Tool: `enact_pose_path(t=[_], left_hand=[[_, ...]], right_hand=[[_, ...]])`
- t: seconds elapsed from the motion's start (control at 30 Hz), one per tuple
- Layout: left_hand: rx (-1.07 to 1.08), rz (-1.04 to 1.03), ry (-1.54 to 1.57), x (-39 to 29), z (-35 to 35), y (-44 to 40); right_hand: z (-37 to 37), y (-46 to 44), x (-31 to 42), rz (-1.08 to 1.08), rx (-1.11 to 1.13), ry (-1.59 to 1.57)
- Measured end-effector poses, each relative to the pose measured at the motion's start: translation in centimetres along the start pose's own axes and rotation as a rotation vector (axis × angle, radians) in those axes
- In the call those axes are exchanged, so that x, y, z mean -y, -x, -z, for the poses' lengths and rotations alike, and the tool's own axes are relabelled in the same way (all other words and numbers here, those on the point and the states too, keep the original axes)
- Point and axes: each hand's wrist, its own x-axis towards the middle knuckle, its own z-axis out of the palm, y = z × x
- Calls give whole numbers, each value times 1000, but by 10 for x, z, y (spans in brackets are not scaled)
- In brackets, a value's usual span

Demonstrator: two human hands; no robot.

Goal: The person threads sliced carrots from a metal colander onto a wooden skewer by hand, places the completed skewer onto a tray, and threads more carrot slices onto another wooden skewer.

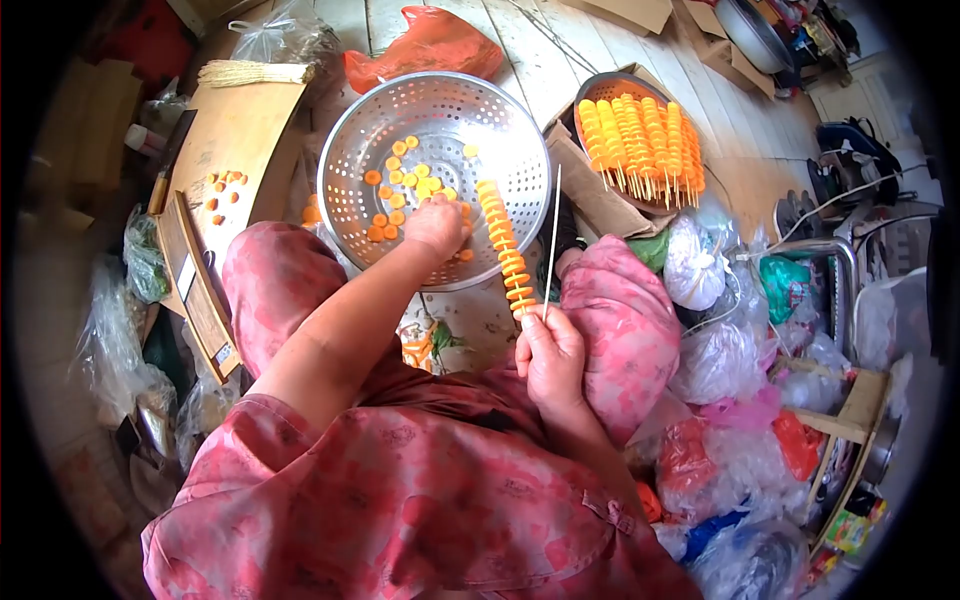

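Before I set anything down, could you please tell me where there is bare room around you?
The wooden board is bare between the stick bundle and the orange pieces; the floor is mostly bare between the red bag and the cardboard box. Plastic bags crowd the right side, and orange slices and the left hand crowd the middle of the colander.

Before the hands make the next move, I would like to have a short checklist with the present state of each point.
1. Right hand grips the filled skewer: ok.
2. Bare stick carries slices: not ok, none on it.
3. Loose orange slices remain in the colander: ok.
4. Left hand has picked up a slice: cannot tell, fingertips are hidden.
5. Knife is away from both hands: ok, it lies far to the left.
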Motion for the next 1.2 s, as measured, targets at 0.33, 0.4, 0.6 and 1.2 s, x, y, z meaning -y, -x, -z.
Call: enact_pose_path(t=[0.33, 0.4, 0.6, 1.2], left_hand=[[200, 179, 877, 16, 16, -15], [130, 214, 1490, 24, 24, -13], [-43, 197, 1779, 46, 65, 12], [-64, 156, 1840, 64, 69, 29]], right_hand=[[0, -3, 1, -36, 66, 5], [0, -3, 1, -54, 107, 3], [-7, -1, -2, -71, 171, 42], [-17, 2, -1, -78, 239, 76]])
